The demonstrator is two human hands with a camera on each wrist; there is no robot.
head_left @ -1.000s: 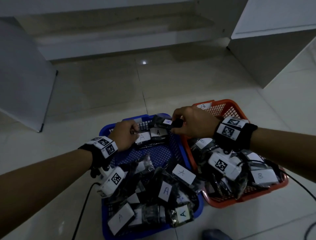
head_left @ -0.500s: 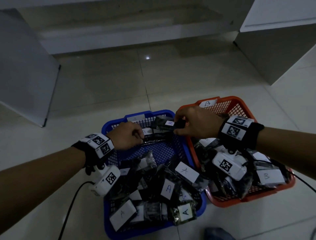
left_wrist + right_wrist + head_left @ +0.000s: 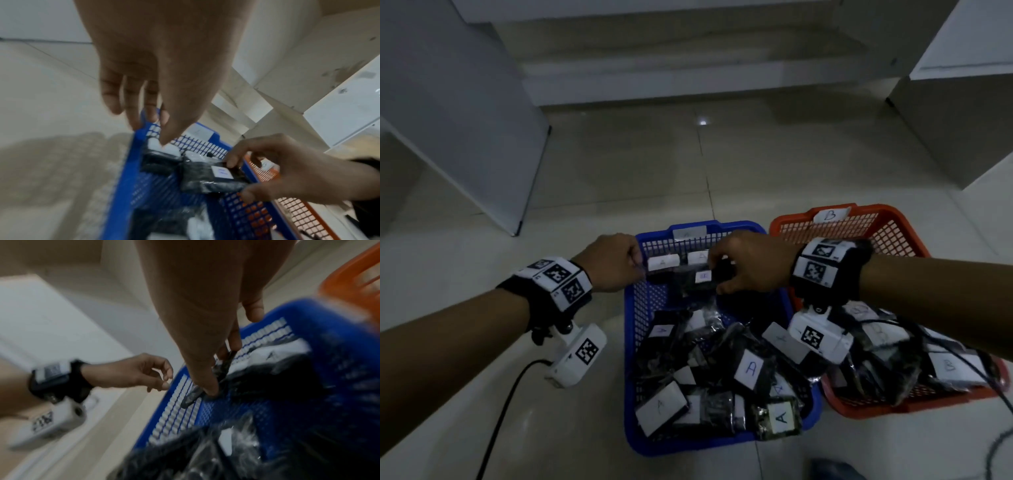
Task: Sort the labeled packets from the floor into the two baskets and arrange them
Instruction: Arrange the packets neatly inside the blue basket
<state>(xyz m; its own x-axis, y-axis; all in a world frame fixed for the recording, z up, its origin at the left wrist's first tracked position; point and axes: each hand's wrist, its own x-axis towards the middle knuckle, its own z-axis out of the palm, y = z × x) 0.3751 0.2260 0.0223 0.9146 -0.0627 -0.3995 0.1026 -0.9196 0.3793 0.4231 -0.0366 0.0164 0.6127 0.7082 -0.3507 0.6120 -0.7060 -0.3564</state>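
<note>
- Held packet (image 3: 697, 282): dark, white label, pinched between thumb and fingers of the right hand (image 3: 751, 263) over the far end of the blue basket (image 3: 631, 308). Label letter not readable in any view.
- Just beyond the right hand: two A-labelled packets (image 3: 663, 263) stood up in a row against the far wall of the blue basket. My read: the held one was going in beside them as the third.
- Left hand (image 3: 613, 262): at the far-left corner of the blue basket, fingers loosely curled at the rim, holding nothing as far as the left wrist view showed.
- Orange basket (image 3: 893, 236): on the right hand's side, touching the blue one, tagged B on its far rim.
- Progress, judged: sorting looked done. No packets were visible on the floor (image 3: 619, 171). Arranging had barely started. The near end of the blue basket, under the forearms, was a loose heap, and the orange basket was not tidied at all.
- Counts: 2 baskets. Blue: 2 packets lined up, 1 in hand, roughly eight labels showing in the heap, exact number unclear since they overlapped. Orange: about three or four labels visible, the rest hidden by the right arm and wrist camera.
</note>
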